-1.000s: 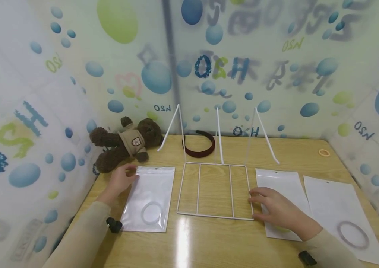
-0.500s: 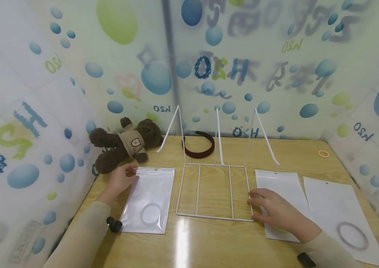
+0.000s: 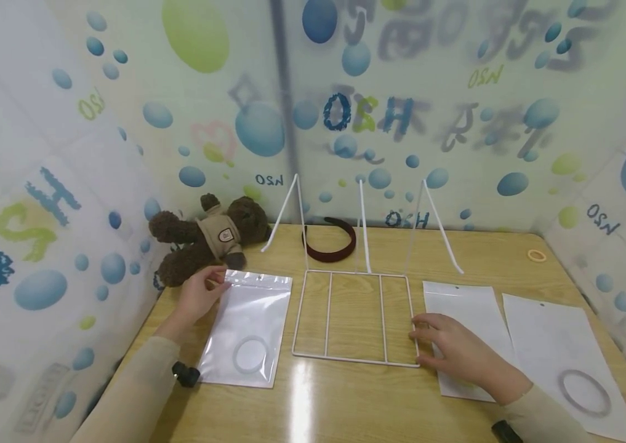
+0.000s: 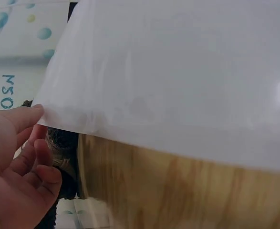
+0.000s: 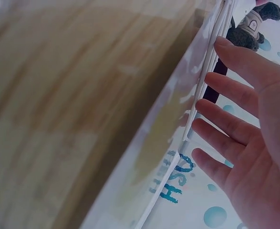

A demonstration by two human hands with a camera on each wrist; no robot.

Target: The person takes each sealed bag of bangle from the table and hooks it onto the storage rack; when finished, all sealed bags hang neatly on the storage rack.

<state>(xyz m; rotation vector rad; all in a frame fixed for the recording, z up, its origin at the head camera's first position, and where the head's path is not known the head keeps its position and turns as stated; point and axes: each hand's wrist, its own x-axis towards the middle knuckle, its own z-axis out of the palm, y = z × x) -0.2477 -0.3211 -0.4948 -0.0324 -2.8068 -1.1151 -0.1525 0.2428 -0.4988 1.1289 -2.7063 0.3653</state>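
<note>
My left hand (image 3: 200,296) pinches the upper left corner of a clear zip bag (image 3: 254,314) with a white sheet and a ring shape in it. In the left wrist view, thumb and finger meet on the corner of the bag (image 4: 178,86), which is raised off the wood. A white wire rack (image 3: 356,359) with three upright prongs stands mid-table. Beside its right rail is my right hand (image 3: 457,347), fingers extended, fingertips at the rail. The right wrist view has those fingers (image 5: 225,117) loosely spread along the white wires; firm contact is hard to tell.
Two more white bags, a nearer one (image 3: 465,301) partly under my right hand and another (image 3: 548,332) at far right, lie on the table (image 3: 235,418). Behind the rack rests a dark red headband (image 3: 329,255). A teddy bear (image 3: 215,237) and a small ring (image 3: 536,255) sit farther back.
The top edge of the left bag has come up a little with my left hand, and its glare has shifted. My right hand and the rack stay put.
</note>
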